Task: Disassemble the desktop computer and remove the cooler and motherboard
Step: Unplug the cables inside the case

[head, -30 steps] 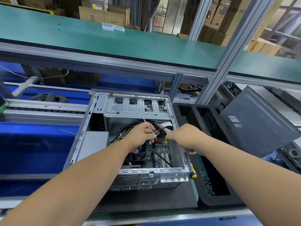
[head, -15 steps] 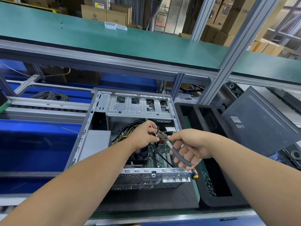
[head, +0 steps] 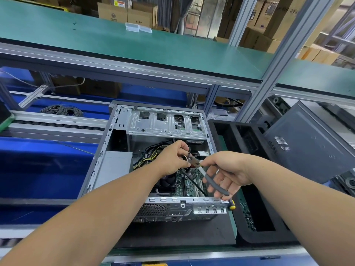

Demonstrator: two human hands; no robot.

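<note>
Mid-frame, the right hand [head: 226, 169] holds grey-handled cutters [head: 203, 170], fingers loosely curled round the grips, long axis running lower-right to upper-left — nose touching the cable [head: 189, 153] pinched in the left hand [head: 172, 160]. Motherboard [head: 190, 184] and cooler [head: 166, 184] sit just below, inside the open case [head: 107, 160] on a dark mat [head: 172, 233]. Green shelf [head: 115, 43] and cardboard boxes [head: 124, 13] fill the top of the frame.

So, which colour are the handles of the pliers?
Grey, on the pliers in the right hand; head view.
</note>
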